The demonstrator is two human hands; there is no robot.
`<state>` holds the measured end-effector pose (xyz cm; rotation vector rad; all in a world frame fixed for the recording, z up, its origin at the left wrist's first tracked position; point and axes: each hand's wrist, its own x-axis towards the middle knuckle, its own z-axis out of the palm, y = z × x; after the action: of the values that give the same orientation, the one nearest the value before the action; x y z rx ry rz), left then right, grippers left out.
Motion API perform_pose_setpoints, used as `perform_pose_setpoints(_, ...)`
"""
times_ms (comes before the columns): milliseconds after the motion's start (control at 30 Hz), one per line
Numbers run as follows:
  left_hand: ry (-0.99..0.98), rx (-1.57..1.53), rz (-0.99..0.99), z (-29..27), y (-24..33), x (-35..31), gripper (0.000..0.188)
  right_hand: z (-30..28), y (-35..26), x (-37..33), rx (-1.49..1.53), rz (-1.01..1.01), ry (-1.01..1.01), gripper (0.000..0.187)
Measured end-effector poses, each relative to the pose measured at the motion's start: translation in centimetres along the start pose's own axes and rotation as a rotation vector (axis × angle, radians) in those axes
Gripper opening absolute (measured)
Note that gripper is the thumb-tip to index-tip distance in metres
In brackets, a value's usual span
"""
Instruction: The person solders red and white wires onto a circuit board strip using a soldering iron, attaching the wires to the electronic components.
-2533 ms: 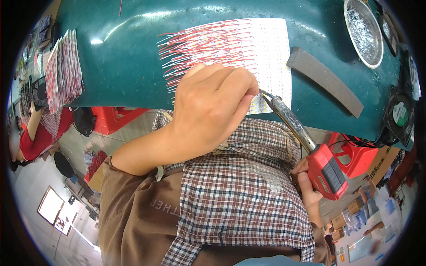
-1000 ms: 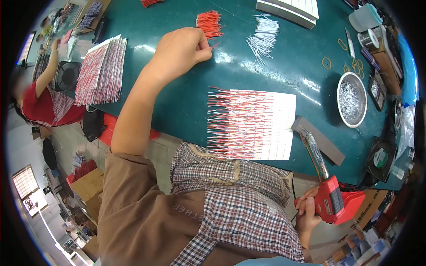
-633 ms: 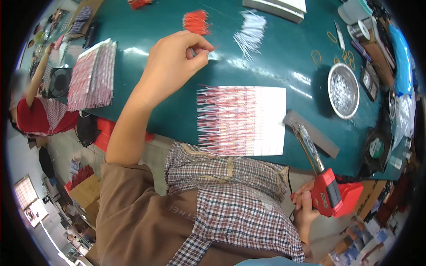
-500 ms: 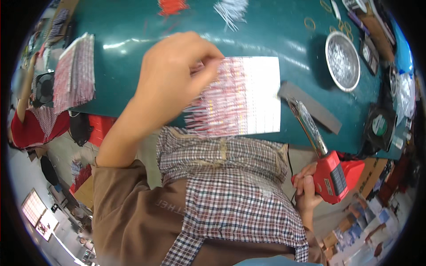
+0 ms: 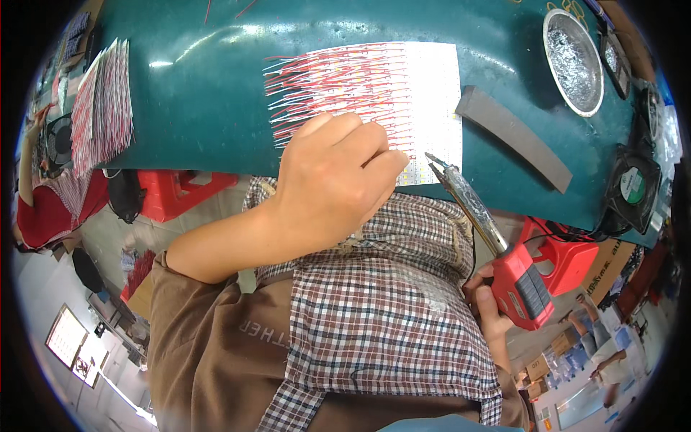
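A white circuit-board panel (image 5: 435, 93) lies on the green table, its left part covered by rows of red and white wires (image 5: 335, 83). My left hand (image 5: 338, 169) is over the panel's near edge, thumb and fingers pinched together close to the last rows. Whatever sits between those fingertips is too small or hidden to make out. My right hand (image 5: 491, 306) grips a red-handled soldering gun (image 5: 520, 284) at the right. Its metal tip points up and left, close to the panel's near right part; whether it touches is unclear.
A grey bar (image 5: 515, 137) lies right of the panel, beyond it a metal bowl (image 5: 574, 63) with shiny contents. A small black fan (image 5: 633, 186) stands at the right edge. Bundled wired strips (image 5: 104, 108) hang at the table's left. A person in red (image 5: 68, 205) sits farther left.
My left hand has moved right and nearer along the panel to its near edge. The soldering gun's tip has shifted left, now over the panel. The whole view has shifted somewhat.
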<state>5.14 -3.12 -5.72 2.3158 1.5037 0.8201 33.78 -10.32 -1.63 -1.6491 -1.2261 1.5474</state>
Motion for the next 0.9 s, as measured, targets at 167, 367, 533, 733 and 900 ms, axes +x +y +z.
perform_pose_setpoints(167,-0.007,0.018,-0.010,0.0,0.0,-0.1,0.022,0.0,0.2,0.5,-0.022,-0.020,-0.051,0.026)
perform_pose_setpoints(367,0.045,0.002,0.002,0.2,-0.1,0.0,0.024,0.1,0.3,1.0,0.032,-0.057,-0.102,0.022)
perform_pose_setpoints(533,0.052,0.006,0.011,0.2,0.0,0.2,0.024,-0.1,0.3,1.0,0.097,-0.060,-0.168,0.010)
perform_pose_setpoints(733,0.057,0.007,0.012,0.3,-0.1,0.0,0.024,0.8,-0.3,0.9,0.033,0.002,-0.057,0.019)
perform_pose_setpoints(900,0.027,0.008,0.004,0.1,-0.1,0.0,0.025,0.8,-1.6,1.0,-0.020,0.007,-0.044,0.019)
